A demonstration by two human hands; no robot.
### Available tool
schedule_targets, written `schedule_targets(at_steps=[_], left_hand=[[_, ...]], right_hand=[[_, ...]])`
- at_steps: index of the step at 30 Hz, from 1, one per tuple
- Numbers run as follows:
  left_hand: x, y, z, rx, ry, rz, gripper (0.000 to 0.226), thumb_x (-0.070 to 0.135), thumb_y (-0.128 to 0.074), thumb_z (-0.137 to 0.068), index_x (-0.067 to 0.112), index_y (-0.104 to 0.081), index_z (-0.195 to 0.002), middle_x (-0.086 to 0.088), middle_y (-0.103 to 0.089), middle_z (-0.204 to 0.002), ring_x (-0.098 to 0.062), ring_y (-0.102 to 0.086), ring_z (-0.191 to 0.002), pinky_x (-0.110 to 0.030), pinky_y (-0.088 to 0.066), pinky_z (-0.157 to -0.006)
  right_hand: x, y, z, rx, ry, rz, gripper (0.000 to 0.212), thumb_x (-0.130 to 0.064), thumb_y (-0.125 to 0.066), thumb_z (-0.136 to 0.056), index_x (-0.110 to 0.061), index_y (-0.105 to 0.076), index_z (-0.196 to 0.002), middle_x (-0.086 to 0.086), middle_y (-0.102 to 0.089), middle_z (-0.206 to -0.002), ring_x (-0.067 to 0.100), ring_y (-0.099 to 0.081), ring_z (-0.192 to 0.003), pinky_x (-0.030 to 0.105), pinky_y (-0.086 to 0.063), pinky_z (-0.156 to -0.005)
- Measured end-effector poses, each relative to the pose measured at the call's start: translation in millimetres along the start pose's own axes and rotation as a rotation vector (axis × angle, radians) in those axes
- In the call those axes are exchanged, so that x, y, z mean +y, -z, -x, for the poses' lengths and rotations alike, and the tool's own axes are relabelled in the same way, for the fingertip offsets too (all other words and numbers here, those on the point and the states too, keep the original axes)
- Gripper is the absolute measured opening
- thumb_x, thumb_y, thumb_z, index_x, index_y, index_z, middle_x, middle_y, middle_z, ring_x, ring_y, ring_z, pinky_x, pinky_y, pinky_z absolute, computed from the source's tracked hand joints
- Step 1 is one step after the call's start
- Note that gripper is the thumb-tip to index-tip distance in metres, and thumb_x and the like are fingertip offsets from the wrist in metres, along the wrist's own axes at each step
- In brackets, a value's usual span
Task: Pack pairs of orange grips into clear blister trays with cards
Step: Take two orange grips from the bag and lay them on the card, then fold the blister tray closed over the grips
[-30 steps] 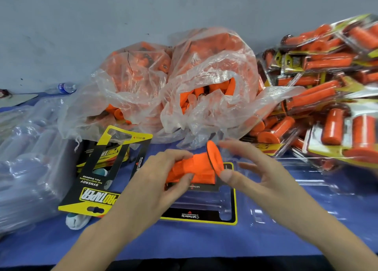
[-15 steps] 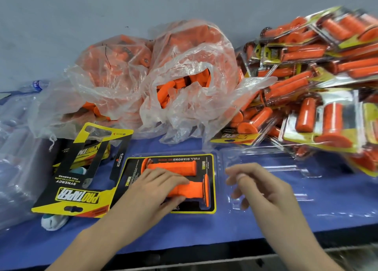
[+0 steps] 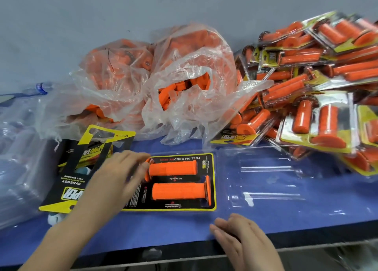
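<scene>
Both orange grips are sitting in the tray now, side by side and flipped head to tail: the upper grip has its flange on the left, the lower grip has its flange on the right. They're bright orange with a fine patterned surface, lying across the black card with the yellow border, and "FULL DIAMOND" reads upside down from where I am. The clear blister tray is open, with its other half lying flat to the right on the blue tabletop. My left hand is a bit blurry, its fingers stretched out with the tips touching the upper grip's flange, not wrapped around anything. My right hand rests loose at the tabletop's near edge, holding nothing. Bags of loose grips sit behind, finished packs are piled on the right, and spare cards are on the left.
</scene>
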State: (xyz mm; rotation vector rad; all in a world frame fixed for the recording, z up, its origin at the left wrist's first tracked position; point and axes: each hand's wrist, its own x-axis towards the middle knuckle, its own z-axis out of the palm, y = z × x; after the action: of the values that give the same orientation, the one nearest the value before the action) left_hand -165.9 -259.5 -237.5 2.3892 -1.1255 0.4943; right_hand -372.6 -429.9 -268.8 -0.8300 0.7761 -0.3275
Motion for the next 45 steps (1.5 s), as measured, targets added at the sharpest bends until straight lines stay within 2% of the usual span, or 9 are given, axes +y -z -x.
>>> schedule_targets(at_steps=[5, 12, 15, 19, 24, 29, 33, 37, 45], left_hand=[[-29.2, 13.3, 8.4, 0.016, 0.393, -0.044, 0.016, 0.023, -0.055, -0.098, 0.021, -0.068, -0.107, -0.003, -0.072, -0.093, -0.028, -0.066, -0.087, -0.039, -0.052, -0.071], [-40.1, -0.2, 13.7, -0.240, 0.484, -0.226, 0.030, 0.036, -0.042, -0.102, 0.021, -0.068, -0.100, -0.008, -0.072, -0.096, -0.034, -0.064, -0.097, -0.042, -0.051, -0.076], [-44.4, -5.9, 13.1, -0.250, 0.488, -0.214, 0.029, 0.036, -0.044, -0.102, 0.021, -0.067, -0.111, -0.008, -0.067, -0.106, -0.030, -0.062, -0.102, -0.039, -0.048, -0.078], [-53.3, -8.8, 15.1, -0.274, 0.517, -0.237, 0.028, 0.035, -0.042, -0.102, 0.024, -0.064, -0.116, -0.003, -0.065, -0.110, -0.026, -0.062, -0.104, -0.036, -0.048, -0.078], [-58.7, -8.3, 14.0, -0.235, 0.524, -0.246, 0.024, 0.024, -0.039, -0.103, 0.016, -0.060, -0.111, -0.008, -0.064, -0.107, -0.031, -0.062, -0.104, -0.042, -0.051, -0.082], [-58.5, 8.3, 4.2, 0.175, 0.637, 0.049, 0.027, 0.015, -0.041, -0.100, 0.016, -0.062, -0.116, -0.012, -0.071, -0.104, -0.037, -0.063, -0.100, -0.044, -0.049, -0.081], [-20.0, 12.1, 9.0, 0.311, 0.238, 0.043, 0.021, 0.029, -0.044, -0.099, 0.027, -0.062, -0.110, 0.009, -0.067, -0.102, -0.015, -0.062, -0.092, -0.035, -0.048, -0.077], [32.2, -25.3, 22.8, -0.025, -0.414, -0.144, 0.028, 0.044, -0.058, -0.091, 0.025, -0.062, -0.111, 0.005, -0.059, -0.102, -0.016, -0.058, -0.090, -0.033, -0.047, -0.077], [38.6, -51.6, 15.6, 0.105, -0.486, -0.188, 0.003, 0.018, -0.064, -0.093, 0.018, -0.066, -0.091, 0.001, -0.058, -0.088, -0.022, -0.055, -0.076, -0.037, -0.047, -0.066]], right_hand=[[-6.3, -0.3, 8.4, 0.107, -0.042, -0.184, 0.022, -0.007, -0.052, -0.098, 0.011, -0.048, -0.111, 0.026, -0.068, -0.095, 0.034, -0.067, -0.087, 0.037, -0.049, -0.078], [-15.2, 8.5, -12.6, 0.209, 0.174, -0.188, 0.014, -0.011, -0.050, -0.101, -0.004, -0.056, -0.111, 0.016, -0.066, -0.096, 0.023, -0.066, -0.088, 0.027, -0.059, -0.074], [-5.9, 10.1, -20.2, 0.206, 0.500, 0.072, 0.015, -0.006, -0.052, -0.099, -0.015, -0.063, -0.103, 0.010, -0.066, -0.092, 0.002, -0.065, -0.067, 0.011, -0.054, -0.063], [2.1, 1.0, -24.6, 0.129, 1.111, 0.630, 0.022, -0.020, -0.061, -0.095, -0.042, -0.058, -0.096, -0.015, -0.063, -0.100, -0.003, -0.058, -0.092, 0.005, -0.041, -0.080], [1.7, -8.1, -46.4, -0.052, 1.717, 1.342, 0.017, -0.026, -0.055, -0.087, -0.026, -0.062, -0.102, 0.000, -0.066, -0.103, 0.020, -0.061, -0.107, 0.036, -0.042, -0.097], [-10.8, -4.0, -65.9, -0.180, 1.909, 1.752, 0.016, -0.019, -0.067, -0.080, -0.024, -0.075, -0.094, -0.001, -0.068, -0.091, 0.024, -0.068, -0.107, 0.044, -0.051, -0.096], [-23.9, 2.8, -73.5, -0.315, 1.914, 1.803, 0.033, -0.010, -0.043, -0.089, -0.018, -0.074, -0.100, 0.002, -0.068, -0.097, 0.026, -0.064, -0.115, 0.038, -0.055, -0.092], [-29.1, 2.6, -75.1, -0.355, 1.796, 1.723, 0.023, -0.016, -0.051, -0.095, -0.017, -0.072, -0.105, 0.001, -0.066, -0.102, 0.021, -0.063, -0.116, 0.034, -0.056, -0.086], [-40.6, 9.1, -74.8, -0.274, 1.704, 1.638, 0.019, -0.029, -0.055, -0.097, -0.017, -0.069, -0.093, 0.002, -0.063, -0.102, 0.022, -0.063, -0.092, 0.033, -0.052, -0.076]])
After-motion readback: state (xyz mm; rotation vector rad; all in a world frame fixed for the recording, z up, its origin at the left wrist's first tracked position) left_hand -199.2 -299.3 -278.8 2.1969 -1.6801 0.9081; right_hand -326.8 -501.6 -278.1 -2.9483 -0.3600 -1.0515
